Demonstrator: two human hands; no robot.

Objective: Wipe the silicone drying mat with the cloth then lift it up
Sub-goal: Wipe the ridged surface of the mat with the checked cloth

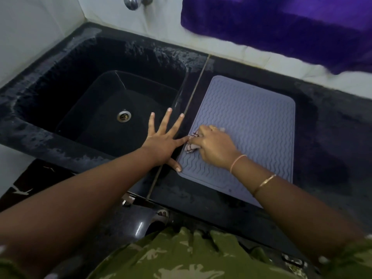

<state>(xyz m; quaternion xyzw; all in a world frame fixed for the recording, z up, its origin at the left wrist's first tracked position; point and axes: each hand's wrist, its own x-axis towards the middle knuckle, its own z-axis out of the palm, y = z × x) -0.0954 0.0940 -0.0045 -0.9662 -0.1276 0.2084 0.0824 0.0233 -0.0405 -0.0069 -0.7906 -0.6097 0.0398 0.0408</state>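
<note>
A grey-lilac silicone drying mat point(249, 125) with wavy ridges lies flat on the black counter, right of the sink. My right hand point(215, 148) presses a small bunched white cloth point(191, 147) with dark red marks onto the mat's near left part. Most of the cloth is hidden under the fingers. My left hand point(165, 141) rests flat with fingers spread on the strip between sink and mat; its thumb tip touches the mat's left edge near the front corner.
A deep black sink point(112, 109) with a metal drain point(124, 116) fills the left. A purple towel point(281, 27) hangs over the white wall behind. A chrome tap point(131, 2) shows at the top. The black counter point(326, 137) runs on to the right.
</note>
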